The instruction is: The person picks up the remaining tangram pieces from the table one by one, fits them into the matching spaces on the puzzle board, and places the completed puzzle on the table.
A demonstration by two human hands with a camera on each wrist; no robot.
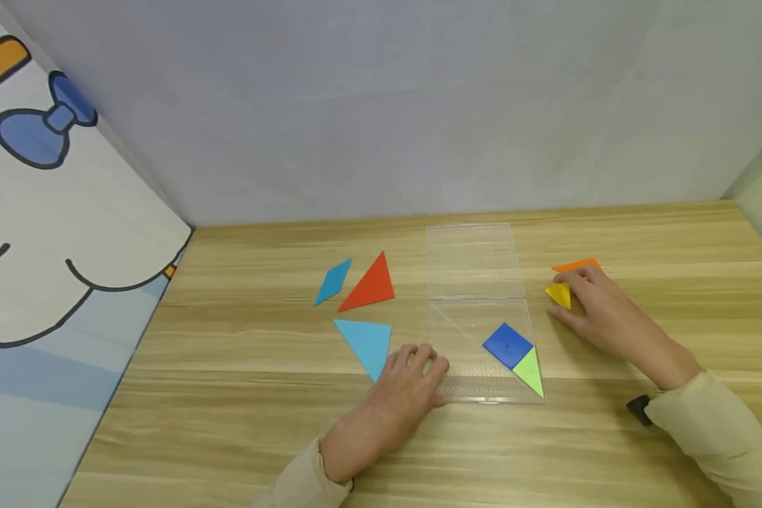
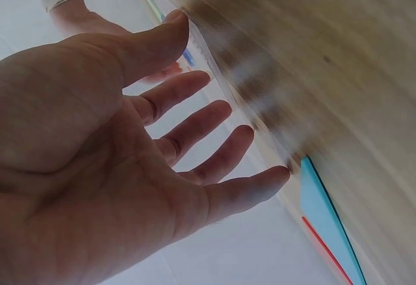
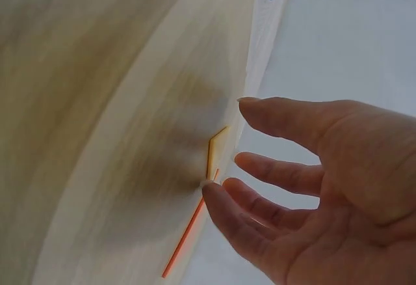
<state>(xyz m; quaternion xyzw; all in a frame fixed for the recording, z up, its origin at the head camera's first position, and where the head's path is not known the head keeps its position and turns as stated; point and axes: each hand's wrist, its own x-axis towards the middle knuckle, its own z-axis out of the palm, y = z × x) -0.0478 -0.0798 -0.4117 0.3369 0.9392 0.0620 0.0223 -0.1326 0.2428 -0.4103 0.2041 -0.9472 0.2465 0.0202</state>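
Step in hand looks like pickup of the yellow piece (image 1: pixel 559 294), which lies on the tabletop (image 1: pixel 228 423) right of the clear tray (image 1: pixel 470 261), beside the orange piece (image 1: pixel 578 265). Thumb and fingers of the right hand (image 1: pixel 600 314) are spread around it; no closed pinch is shown, and firm contact can't be confirmed. The left hand (image 1: pixel 413 381) is spread, fingers bent, at the tray's near left corner; nothing gripped. Blue square (image 1: pixel 508 346) and lime triangle (image 1: pixel 530 372) are seated edge to edge in the tray's near panel. Next move probably calls for the thin edges to be pinched and the piece lifted without the orange one being dragged.
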